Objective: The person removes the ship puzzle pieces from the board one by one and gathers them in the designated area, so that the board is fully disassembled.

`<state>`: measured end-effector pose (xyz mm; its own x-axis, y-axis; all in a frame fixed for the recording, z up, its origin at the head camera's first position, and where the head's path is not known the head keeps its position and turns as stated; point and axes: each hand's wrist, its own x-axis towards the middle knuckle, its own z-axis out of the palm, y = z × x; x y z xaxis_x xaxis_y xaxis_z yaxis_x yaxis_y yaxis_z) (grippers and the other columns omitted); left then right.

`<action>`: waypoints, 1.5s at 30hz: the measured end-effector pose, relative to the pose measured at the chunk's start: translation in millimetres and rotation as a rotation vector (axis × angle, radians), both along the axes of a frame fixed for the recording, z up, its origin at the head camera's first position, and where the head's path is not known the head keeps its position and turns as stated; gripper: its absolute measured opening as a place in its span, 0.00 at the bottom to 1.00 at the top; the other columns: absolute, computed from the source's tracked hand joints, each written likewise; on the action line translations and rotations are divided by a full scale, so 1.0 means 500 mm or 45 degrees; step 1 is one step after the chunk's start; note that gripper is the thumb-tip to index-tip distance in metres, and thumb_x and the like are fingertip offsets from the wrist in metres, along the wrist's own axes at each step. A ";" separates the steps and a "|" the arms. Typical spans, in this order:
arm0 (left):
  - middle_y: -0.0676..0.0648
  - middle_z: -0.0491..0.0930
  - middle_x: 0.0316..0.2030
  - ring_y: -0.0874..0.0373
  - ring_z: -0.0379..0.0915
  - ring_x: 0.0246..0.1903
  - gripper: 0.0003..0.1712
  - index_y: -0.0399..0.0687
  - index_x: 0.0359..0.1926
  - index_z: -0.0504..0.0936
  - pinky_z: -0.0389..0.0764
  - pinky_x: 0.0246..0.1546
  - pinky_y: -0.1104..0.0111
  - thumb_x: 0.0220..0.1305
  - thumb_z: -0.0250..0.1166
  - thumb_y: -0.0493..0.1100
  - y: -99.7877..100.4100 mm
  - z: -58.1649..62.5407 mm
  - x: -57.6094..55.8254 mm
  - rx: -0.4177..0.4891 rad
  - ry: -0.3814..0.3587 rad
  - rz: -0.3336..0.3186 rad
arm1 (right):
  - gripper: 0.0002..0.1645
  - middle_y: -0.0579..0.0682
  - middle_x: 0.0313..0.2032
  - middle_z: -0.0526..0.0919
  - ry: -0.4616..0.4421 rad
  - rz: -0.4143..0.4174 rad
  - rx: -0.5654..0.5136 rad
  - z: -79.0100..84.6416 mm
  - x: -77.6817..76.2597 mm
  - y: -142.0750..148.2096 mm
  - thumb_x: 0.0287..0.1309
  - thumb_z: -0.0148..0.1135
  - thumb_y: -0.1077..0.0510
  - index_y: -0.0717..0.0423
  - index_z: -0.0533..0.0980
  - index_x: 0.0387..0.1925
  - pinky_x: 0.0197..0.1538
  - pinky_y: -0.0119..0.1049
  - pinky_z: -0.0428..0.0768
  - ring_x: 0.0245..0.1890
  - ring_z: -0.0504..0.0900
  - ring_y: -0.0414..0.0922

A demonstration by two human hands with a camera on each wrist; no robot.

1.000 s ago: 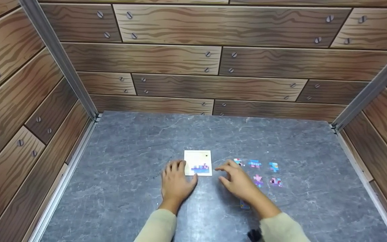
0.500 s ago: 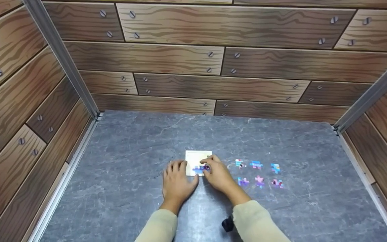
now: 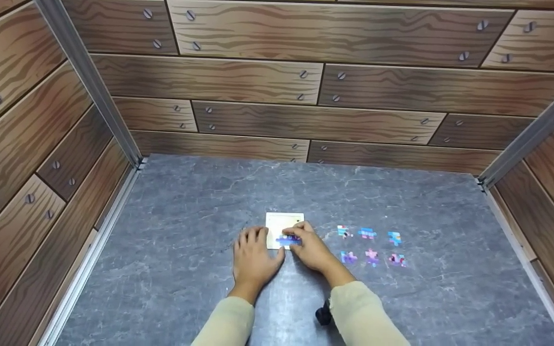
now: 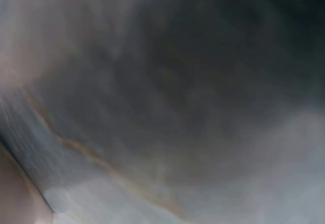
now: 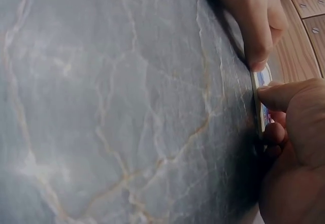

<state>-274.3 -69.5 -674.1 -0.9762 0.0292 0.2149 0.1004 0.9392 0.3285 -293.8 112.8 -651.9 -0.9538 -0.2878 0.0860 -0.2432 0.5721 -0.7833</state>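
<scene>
A small square puzzle tray (image 3: 279, 221), pale with a light rim, lies on the grey tabletop. Blue and purple puzzle pieces (image 3: 285, 240) fill part of its lower end. My left hand (image 3: 255, 254) rests flat at the tray's left side, fingers extended, with the thumb by its near edge. My right hand (image 3: 311, 249) is over the tray's lower right, its thumb and fingers curled at a piece that they mostly cover. In the right wrist view, the right thumb (image 5: 284, 96) is at the tray's edge (image 5: 257, 97). The left wrist view is dark and blurred.
Several loose jigsaw pieces (image 3: 371, 257) lie in two rows right of the tray. A black device (image 3: 323, 315) hangs by the right sleeve (image 3: 366, 312). Wood-patterned walls (image 3: 258, 81) enclose the grey tabletop (image 3: 200, 202) at the back and sides.
My right hand has moved left from beside the loose pieces onto the tray's lower right, and it has stayed there over the last half second. The left hand keeps its place.
</scene>
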 end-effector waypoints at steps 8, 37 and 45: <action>0.47 0.78 0.66 0.43 0.70 0.70 0.38 0.54 0.66 0.79 0.70 0.72 0.43 0.66 0.65 0.71 0.000 -0.005 -0.003 0.015 0.041 0.001 | 0.26 0.59 0.55 0.74 0.048 0.096 0.013 0.003 0.001 -0.003 0.65 0.61 0.75 0.64 0.82 0.63 0.70 0.56 0.78 0.60 0.78 0.57; 0.46 0.77 0.66 0.43 0.69 0.71 0.39 0.52 0.66 0.79 0.71 0.72 0.43 0.65 0.64 0.71 0.001 -0.006 0.000 0.041 0.039 -0.005 | 0.24 0.59 0.55 0.79 -0.023 0.034 -0.087 0.005 0.002 -0.008 0.61 0.63 0.78 0.62 0.84 0.57 0.68 0.55 0.81 0.60 0.83 0.58; 0.47 0.78 0.65 0.43 0.70 0.70 0.38 0.53 0.65 0.80 0.72 0.71 0.43 0.64 0.65 0.71 0.001 -0.006 -0.001 0.043 0.050 0.000 | 0.26 0.58 0.52 0.79 -0.039 -0.013 -0.101 0.002 0.000 -0.012 0.57 0.64 0.78 0.62 0.85 0.56 0.65 0.46 0.81 0.58 0.83 0.56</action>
